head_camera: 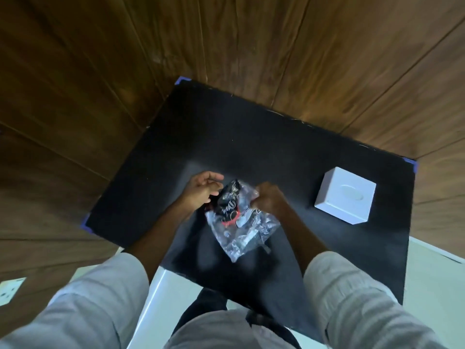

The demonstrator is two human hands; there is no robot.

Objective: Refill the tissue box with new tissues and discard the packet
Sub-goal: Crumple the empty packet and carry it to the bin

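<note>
Your right hand (268, 197) grips the crumpled clear packet (241, 222) above the black bench (251, 137), your left hand (202, 188) is loosely open beside it, and the white tissue box (344, 195) stands apart on the right

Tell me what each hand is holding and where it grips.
The right hand pinches the clear plastic packet at its upper right edge. The left hand is open beside the packet's upper left end, holding nothing.
</note>
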